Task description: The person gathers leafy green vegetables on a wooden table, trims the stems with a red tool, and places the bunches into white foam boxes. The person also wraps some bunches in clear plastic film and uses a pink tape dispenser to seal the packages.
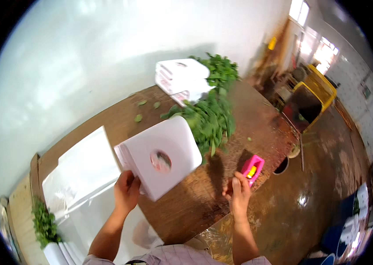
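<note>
Pale lilac shirt (173, 255) — finely checked, pale sleeves (257, 261), bare hands (127, 193)

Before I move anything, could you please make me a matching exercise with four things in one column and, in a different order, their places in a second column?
Column one
1. White rectangular package with an oval patch
2. Pink tape dispenser with a yellow roll
3. Stacked white packages
4. Small loose green leaves

Column two
A. Scattered on the brown wooden table, left of green foliage
B. Next to the right hand
C. Held at its edge by the left hand
D. Near the pale wall, at the far side

Right pairs: 1-C, 2-B, 3-D, 4-A.
</note>
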The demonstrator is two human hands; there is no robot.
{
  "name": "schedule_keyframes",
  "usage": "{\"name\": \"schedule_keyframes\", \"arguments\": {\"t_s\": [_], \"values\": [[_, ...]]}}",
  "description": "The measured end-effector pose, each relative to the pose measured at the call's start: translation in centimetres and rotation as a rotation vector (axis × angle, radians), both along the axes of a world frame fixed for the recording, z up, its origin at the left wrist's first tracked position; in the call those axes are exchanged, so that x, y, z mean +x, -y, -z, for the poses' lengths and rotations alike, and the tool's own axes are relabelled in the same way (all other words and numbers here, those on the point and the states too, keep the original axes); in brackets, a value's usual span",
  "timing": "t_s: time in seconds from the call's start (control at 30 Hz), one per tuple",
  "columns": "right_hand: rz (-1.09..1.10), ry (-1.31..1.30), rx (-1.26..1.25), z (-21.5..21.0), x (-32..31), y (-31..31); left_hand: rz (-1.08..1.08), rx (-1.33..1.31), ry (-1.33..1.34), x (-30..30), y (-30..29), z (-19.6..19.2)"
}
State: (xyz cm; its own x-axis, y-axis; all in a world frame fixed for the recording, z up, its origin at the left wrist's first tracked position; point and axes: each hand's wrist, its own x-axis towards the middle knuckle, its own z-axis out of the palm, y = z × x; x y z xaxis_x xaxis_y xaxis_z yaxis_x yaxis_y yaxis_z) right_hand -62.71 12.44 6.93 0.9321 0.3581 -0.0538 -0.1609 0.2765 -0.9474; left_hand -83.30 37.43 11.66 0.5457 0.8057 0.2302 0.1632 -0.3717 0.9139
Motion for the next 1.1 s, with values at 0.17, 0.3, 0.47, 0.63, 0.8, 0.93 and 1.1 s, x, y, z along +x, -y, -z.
{"name": "schedule_keyframes", "arguments": {"t_s": [0.17, 0.3, 0.47, 0.63, 0.8, 0.93, 1.1], "values": [[-0.382, -0.46, 0.218, 5.0, -0.9, -7.2, 0.094, 0.487, -0.121, -17.5, 1.8, -2.4], [-0.612, -0.458, 0.343, 12.1, -3.8, -7.5, 0.072, 0.503, -0.178, -27.1, 4.9, -0.4], [-0.474, -0.403, 0.139, 12.1, -11.5, -11.0, -0.07, 0.237, 0.135, -33.5, 6.8, 2.0], [-0.463, -0.307, 0.082, 10.8, -16.4, -15.6, -0.246, 0.166, 0.18, -38.1, 0.5, 6.4], [-0.493, -0.311, 0.04, 10.7, -21.4, -20.7, -0.275, 0.05, 0.394, -42.5, -10.5, 7.3], [-0.486, -0.443, 0.034, 8.0, -27.9, -24.3, -0.241, -0.145, 0.538, -44.2, -16.4, 11.2], [-0.518, -0.514, -0.105, 11.9, -27.6, -24.8, -0.53, -0.118, 0.242, -44.7, -16.3, 16.0]]}}
